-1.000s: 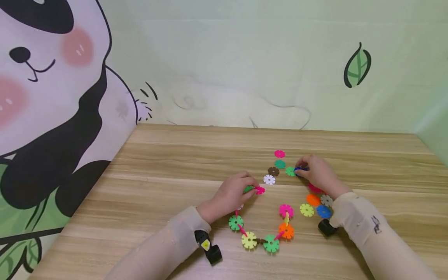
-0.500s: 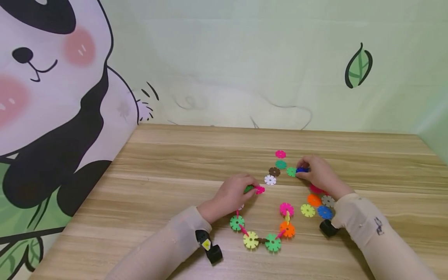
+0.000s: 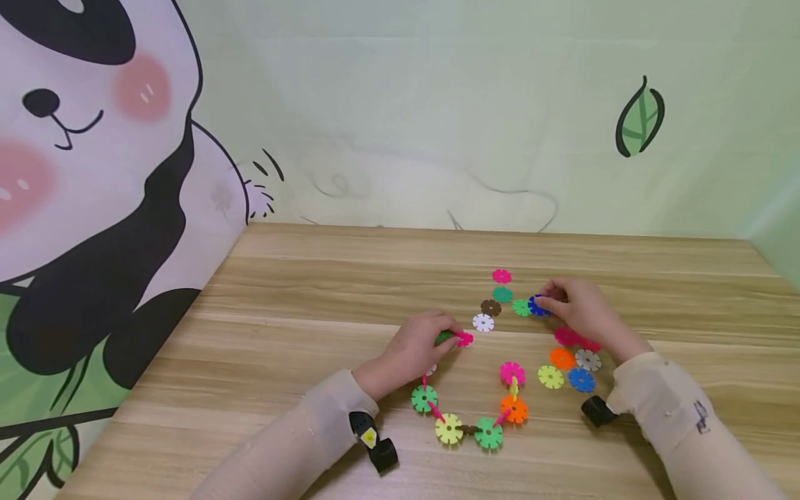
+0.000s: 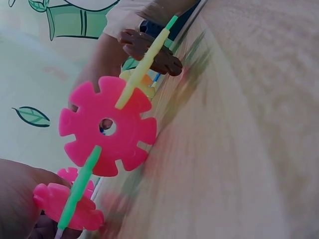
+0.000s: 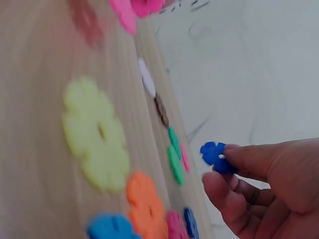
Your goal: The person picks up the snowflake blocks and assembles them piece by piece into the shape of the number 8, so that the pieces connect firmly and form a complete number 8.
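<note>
My left hand (image 3: 415, 344) pinches the upper left end of a chain of linked, notched plastic discs, by a green disc (image 3: 444, 337) and a pink disc (image 3: 464, 339). The chain curves through a yellow disc (image 3: 448, 430) and an orange disc (image 3: 514, 410) to another pink disc (image 3: 512, 373). In the left wrist view, linked pink discs (image 4: 112, 137) stand on edge beside that hand. Thumb and fingers of my right hand (image 3: 578, 309) pinch a small dark blue notched disc (image 5: 218, 157). In the head view it appears beside a loose green disc (image 3: 521, 307).
Loose discs lie on the wooden table (image 3: 281, 312): white (image 3: 483, 323), brown (image 3: 490, 307), teal (image 3: 503, 295) and pink (image 3: 502, 276) towards the back. Orange (image 3: 562, 358), yellow (image 3: 551, 377), blue (image 3: 582, 380) and grey (image 3: 588, 360) discs cluster below my right hand. A panda-printed wall stands left.
My right hand has shifted slightly right, and the dark blue disc now shows more of its face. My left hand and the chain stay almost still.
</note>
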`<state>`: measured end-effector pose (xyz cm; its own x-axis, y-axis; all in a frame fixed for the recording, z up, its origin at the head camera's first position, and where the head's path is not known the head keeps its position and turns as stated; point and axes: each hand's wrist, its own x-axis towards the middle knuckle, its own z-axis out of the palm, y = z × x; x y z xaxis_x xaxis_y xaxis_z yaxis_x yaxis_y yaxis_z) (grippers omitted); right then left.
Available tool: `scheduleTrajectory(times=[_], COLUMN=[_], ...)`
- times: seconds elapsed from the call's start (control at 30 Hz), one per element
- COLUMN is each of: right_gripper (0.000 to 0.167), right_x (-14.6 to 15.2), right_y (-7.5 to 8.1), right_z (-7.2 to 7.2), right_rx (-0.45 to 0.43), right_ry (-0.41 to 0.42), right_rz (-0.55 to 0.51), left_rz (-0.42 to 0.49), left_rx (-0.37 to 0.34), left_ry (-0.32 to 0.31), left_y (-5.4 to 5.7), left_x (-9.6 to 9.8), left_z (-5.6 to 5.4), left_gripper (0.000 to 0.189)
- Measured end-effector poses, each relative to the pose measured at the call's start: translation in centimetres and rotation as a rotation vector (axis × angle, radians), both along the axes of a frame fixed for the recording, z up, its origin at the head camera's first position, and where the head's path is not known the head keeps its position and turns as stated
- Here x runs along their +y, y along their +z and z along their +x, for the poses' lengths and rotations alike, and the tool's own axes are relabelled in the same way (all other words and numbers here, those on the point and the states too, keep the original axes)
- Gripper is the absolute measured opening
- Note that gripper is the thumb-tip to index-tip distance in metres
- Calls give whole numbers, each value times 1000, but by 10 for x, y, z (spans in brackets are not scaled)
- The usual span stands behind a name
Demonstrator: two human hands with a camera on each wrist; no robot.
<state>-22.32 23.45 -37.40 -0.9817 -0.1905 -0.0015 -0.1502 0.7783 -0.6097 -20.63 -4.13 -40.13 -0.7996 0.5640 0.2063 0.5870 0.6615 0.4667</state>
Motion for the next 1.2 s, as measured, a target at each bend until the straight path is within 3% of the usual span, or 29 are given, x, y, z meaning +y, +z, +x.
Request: scheduleTrajectory(times=[0.4,0.9,1.2], right_gripper=[21,18,15], right_x=[-43,-63,-61], right_y=[-6,-18,-19], right_z=[22,28,27], right_rx=[-171,-148,-180], right_ry=[204,150,175], right_rz=[-288,-400,-436], left_rz=[1,18,31], left_rx=[15,56,100], left_ry=[-5,-41,-63], left_y=[-1,-1,-2], left_x=[0,0,0], left_z=[0,1,3], left_gripper=[17,16,15])
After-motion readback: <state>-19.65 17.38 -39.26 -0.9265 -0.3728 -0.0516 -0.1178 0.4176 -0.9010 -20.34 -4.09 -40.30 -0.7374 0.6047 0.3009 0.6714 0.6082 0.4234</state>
